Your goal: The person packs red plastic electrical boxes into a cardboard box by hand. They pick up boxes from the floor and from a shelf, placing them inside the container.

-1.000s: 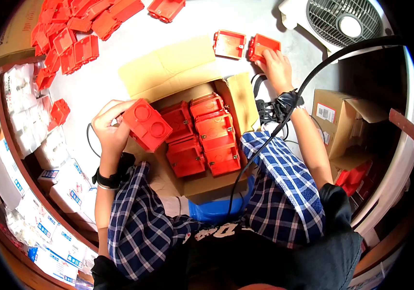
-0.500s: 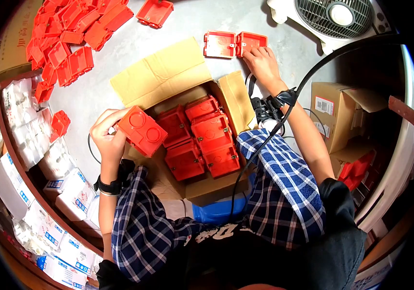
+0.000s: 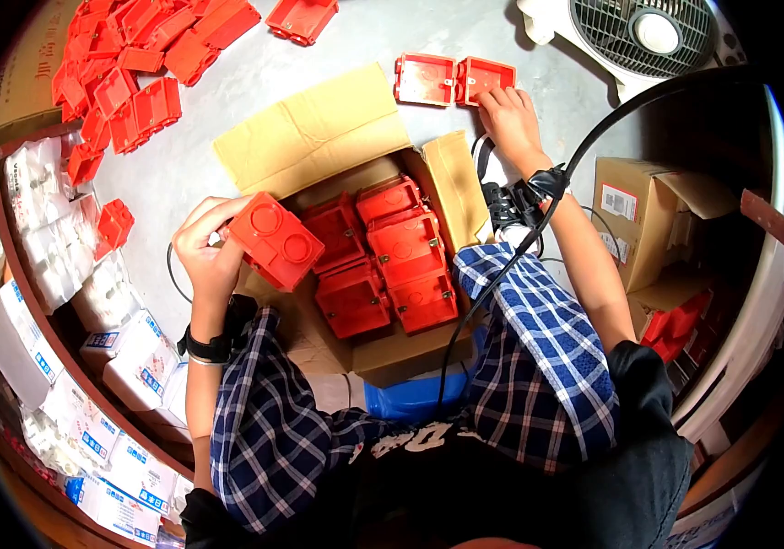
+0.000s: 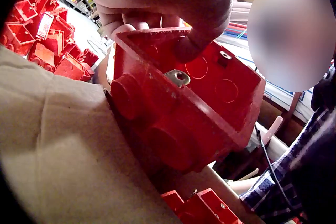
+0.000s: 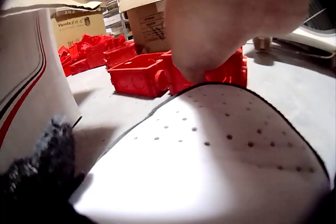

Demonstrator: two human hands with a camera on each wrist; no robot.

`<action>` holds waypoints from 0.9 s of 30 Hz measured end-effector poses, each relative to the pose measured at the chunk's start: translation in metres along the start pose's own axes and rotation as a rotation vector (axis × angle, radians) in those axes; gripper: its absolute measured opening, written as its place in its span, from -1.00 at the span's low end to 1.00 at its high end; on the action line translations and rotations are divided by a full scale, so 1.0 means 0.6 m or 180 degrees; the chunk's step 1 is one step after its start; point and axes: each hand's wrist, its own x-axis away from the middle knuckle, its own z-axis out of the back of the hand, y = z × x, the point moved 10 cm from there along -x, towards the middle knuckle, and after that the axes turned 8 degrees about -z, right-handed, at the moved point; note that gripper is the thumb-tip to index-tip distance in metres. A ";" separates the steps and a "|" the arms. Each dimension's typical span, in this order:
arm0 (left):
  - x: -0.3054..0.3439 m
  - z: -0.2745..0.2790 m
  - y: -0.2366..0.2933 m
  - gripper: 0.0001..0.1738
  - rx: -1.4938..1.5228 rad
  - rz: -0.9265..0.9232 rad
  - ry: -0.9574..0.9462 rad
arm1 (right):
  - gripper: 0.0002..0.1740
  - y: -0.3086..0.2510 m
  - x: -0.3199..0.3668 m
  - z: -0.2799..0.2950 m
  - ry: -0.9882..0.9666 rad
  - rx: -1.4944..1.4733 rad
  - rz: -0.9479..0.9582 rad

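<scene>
My left hand [image 3: 206, 245] grips a red plastic electrical junction box [image 3: 268, 242] above the left side of the open cardboard carton [image 3: 311, 128]. In the left wrist view, the thumb goes inside that junction box [image 4: 231, 90] with fingers behind its wall. Beyond the carton, my right hand [image 3: 513, 123] pinches the near wall of a second junction box [image 3: 481, 75] standing on the floor. A third junction box [image 3: 426, 82] sits right beside it, side to side. Several red junction boxes [image 3: 405, 245] lie packed inside the carton.
A heap of red junction boxes [image 3: 131, 69] lies at the upper left. A fan [image 3: 653, 37] stands at the upper right, and a black cable [image 3: 607, 133] arcs across the right side. White packages [image 3: 135, 366] line the left. A shoe [image 3: 504, 209] is below my right hand.
My right hand has brought its junction box leftward against the neighbouring one, closing the gap between them. The left hand still holds its box in much the same place.
</scene>
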 end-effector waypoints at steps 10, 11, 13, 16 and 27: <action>-0.003 0.000 0.003 -0.76 -0.0099 -0.0039 0.0001 | -0.89 0.049 0.002 0.012 0.0058 -0.0964 -0.0688; -0.002 -0.001 0.001 -0.76 -0.0111 -0.0016 -0.0014 | -0.89 0.051 0.003 0.012 0.0051 -0.0968 -0.0682; -0.001 -0.001 0.000 -0.76 -0.0109 -0.0046 -0.0004 | -0.88 0.066 0.006 0.019 0.0216 -0.1206 -0.0850; -0.004 0.000 0.007 -0.75 -0.0111 -0.0067 0.0010 | -0.87 0.075 0.002 0.029 0.0356 -0.1177 -0.0802; -0.006 0.000 0.010 -0.76 -0.0080 -0.0027 0.0014 | -0.89 0.056 0.008 0.060 0.0668 -0.0830 -0.0516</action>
